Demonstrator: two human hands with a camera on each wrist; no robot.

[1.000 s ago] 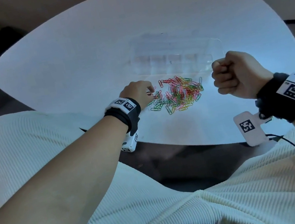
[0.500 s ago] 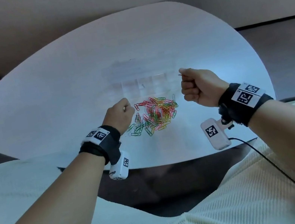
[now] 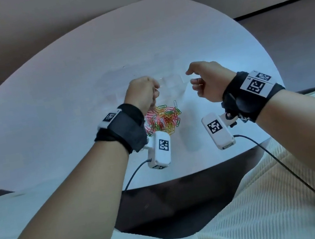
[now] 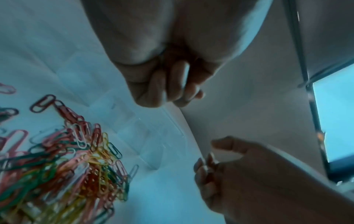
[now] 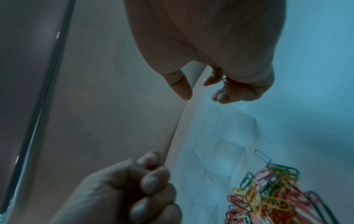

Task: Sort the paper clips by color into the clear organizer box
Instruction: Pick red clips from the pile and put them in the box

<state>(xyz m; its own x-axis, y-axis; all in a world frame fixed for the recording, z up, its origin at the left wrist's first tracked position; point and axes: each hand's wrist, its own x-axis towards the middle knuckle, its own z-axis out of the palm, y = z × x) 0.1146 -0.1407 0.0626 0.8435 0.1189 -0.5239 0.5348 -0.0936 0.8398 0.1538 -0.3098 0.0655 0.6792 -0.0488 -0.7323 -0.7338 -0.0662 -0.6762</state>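
Note:
A heap of colored paper clips (image 3: 163, 120) (image 4: 67, 159) (image 5: 268, 189) lies on the white table just in front of the clear organizer box (image 3: 169, 81) (image 4: 153, 128) (image 5: 226, 136), whose compartments look blurred. My left hand (image 3: 154, 90) (image 4: 178, 94) hovers over the box's near left part with its fingers curled tight. It seems to pinch a small clip that barely shows. My right hand (image 3: 191, 77) (image 5: 203, 91) hangs over the box's right end. Its thumb is spread away, and its curled fingers cup a few dark clips (image 5: 224, 80).
The rounded table edge (image 3: 183, 176) runs close to my lap in cream ribbed trousers (image 3: 272, 204). Wrist camera pods with cables (image 3: 218, 130) hang below both wrists. A bright screen (image 4: 335, 121) shows off to the side in the left wrist view.
My left hand has lifted off the clip heap and moved forward over the box. My right fist has also moved over the box and loosened, with the thumb spread out.

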